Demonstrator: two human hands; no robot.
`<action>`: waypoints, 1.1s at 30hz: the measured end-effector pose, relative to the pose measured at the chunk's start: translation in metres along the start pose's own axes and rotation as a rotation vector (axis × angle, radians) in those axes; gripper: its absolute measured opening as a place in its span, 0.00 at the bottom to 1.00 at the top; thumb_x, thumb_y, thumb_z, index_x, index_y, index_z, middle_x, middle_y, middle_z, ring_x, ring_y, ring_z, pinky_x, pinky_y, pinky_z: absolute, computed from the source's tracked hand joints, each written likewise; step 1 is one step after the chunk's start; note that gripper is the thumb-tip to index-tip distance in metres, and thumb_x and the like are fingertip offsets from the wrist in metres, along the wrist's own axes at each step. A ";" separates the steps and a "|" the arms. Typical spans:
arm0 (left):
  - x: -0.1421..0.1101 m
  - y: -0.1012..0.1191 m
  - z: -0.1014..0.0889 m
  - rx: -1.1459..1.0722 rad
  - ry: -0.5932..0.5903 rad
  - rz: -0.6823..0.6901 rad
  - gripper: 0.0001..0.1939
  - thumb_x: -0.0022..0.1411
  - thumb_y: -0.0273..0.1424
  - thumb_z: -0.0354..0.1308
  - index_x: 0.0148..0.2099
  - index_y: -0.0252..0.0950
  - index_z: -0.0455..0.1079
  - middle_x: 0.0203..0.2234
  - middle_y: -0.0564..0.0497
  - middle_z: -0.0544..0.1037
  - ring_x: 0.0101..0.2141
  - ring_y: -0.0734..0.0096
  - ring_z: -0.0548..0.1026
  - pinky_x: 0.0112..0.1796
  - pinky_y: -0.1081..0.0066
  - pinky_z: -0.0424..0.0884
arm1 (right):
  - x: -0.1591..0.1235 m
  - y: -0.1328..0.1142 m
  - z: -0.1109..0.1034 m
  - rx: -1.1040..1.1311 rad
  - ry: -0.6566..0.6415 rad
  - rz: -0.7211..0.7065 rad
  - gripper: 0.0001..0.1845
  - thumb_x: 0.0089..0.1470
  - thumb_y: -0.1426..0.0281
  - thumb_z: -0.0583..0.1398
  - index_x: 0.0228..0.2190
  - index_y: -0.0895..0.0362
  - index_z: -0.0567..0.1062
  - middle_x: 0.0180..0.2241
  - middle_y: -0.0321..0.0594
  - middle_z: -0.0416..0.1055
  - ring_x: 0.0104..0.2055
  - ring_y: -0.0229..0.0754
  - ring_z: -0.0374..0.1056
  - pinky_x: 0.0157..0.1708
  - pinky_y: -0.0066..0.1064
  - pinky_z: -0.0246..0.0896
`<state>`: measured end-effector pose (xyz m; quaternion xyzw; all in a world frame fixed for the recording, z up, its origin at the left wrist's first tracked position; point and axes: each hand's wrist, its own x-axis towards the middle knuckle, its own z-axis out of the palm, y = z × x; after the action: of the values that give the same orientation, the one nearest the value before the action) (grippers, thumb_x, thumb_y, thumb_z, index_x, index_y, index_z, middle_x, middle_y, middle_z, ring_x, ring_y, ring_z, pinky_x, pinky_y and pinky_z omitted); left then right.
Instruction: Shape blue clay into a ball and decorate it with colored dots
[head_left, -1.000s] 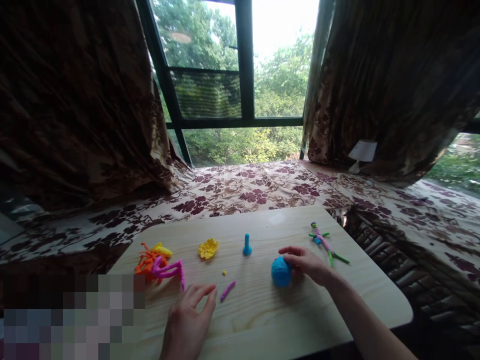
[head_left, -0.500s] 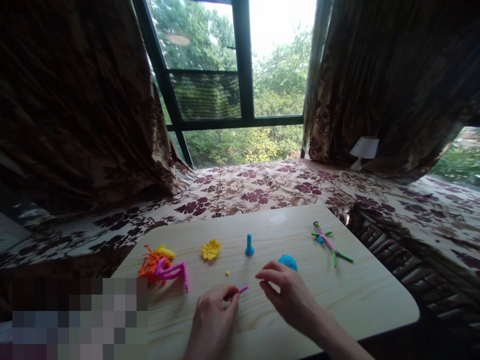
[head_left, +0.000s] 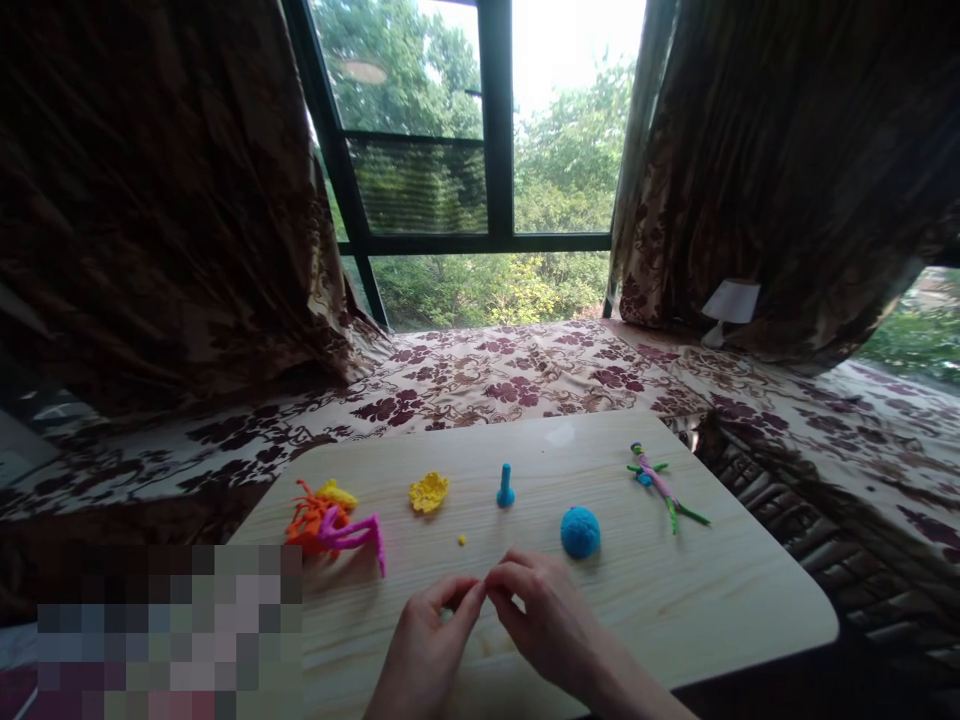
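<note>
While the fingertips of both hands are meeting over the near middle of the tabletop (head_left: 645,610), the purple stick, pinched by the left hand (head_left: 429,640) half a second ago, is now being hidden among the fingers. The left hand is keeping its thumb and forefinger closed on it; the right hand (head_left: 551,620) is also closing thumb and forefinger, though whether it is gripping the stick is impossible to tell. Just beyond them, a tiny yellow ball (head_left: 461,540) is lying, and a blue dome (head_left: 580,532) is sitting to the right. A blue peg (head_left: 505,490) is standing upright farther back, with a yellow ruffled piece (head_left: 428,493) lying to its left. Near the left edge, magenta (head_left: 352,535), orange and yellow pieces are clustering, while a pink-and-green figure (head_left: 658,485) is lying toward the far right corner.
</note>
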<state>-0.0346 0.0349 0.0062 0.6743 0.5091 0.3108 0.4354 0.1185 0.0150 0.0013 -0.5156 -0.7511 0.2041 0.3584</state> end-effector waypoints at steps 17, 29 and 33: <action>-0.002 -0.032 -0.014 -0.207 0.173 -0.144 0.18 0.54 0.41 0.54 0.40 0.35 0.75 0.21 0.54 0.74 0.27 0.70 0.69 0.31 0.73 0.66 | 0.034 0.028 0.026 -0.108 0.028 0.105 0.08 0.49 0.77 0.54 0.25 0.58 0.73 0.29 0.40 0.70 0.33 0.40 0.65 0.33 0.28 0.57; -0.001 -0.022 -0.006 -0.343 0.076 -0.175 0.18 0.53 0.40 0.56 0.42 0.36 0.74 0.30 0.50 0.79 0.32 0.67 0.73 0.37 0.70 0.69 | 0.012 -0.009 0.005 -0.111 -0.015 -0.077 0.08 0.56 0.73 0.54 0.30 0.54 0.73 0.31 0.36 0.70 0.34 0.37 0.64 0.36 0.25 0.55; -0.001 -0.019 -0.009 -0.335 0.066 -0.169 0.17 0.52 0.39 0.58 0.41 0.35 0.75 0.25 0.51 0.78 0.28 0.70 0.70 0.34 0.71 0.67 | 0.012 -0.009 0.009 -0.115 -0.011 -0.096 0.09 0.56 0.74 0.53 0.28 0.55 0.72 0.30 0.36 0.70 0.34 0.37 0.64 0.37 0.26 0.55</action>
<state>-0.0503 0.0382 -0.0074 0.5367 0.5190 0.3754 0.5492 0.1035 0.0234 0.0060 -0.4974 -0.7874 0.1460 0.3336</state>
